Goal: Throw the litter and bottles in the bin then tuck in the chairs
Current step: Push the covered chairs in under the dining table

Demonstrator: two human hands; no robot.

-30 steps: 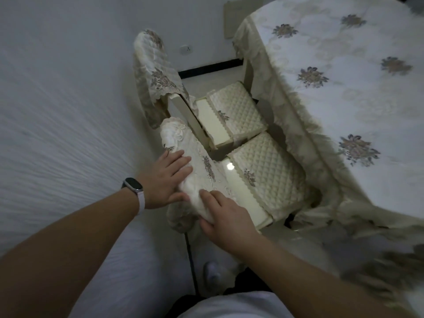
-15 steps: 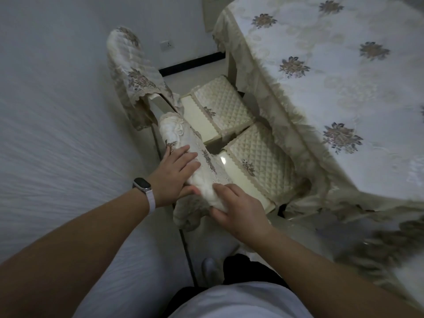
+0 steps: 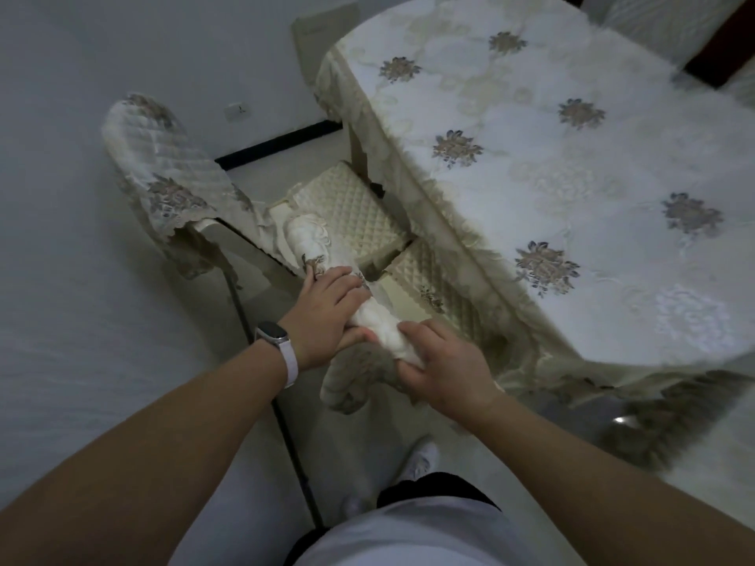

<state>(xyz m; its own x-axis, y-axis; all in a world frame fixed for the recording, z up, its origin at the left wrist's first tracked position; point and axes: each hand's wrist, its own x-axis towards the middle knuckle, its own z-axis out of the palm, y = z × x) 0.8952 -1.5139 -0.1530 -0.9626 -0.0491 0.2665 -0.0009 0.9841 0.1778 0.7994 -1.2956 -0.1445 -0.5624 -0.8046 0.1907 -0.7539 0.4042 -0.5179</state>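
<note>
Two chairs with cream quilted covers stand at the left side of the table (image 3: 613, 177). The near chair's backrest top (image 3: 310, 243) runs under both my hands. My left hand (image 3: 327, 316), with a watch on its wrist, lies over the top rail with fingers wrapped on it. My right hand (image 3: 441, 369) grips the rail's near end. The near chair's quilted seat (image 3: 433, 279) is mostly under the hanging tablecloth. The far chair (image 3: 163, 173) stands beyond, its seat (image 3: 351, 206) partly under the table edge. No litter, bottles or bin are in view.
A white wall (image 3: 81, 279) runs close along the left, with a socket (image 3: 236, 112) low on the back wall. The embroidered tablecloth hangs down to near the floor. My feet (image 3: 421, 463) stand on pale tiles right behind the near chair.
The near chair has slid further under the table, so less of its seat shows. Both hands stayed on its backrest and moved forward with it.
</note>
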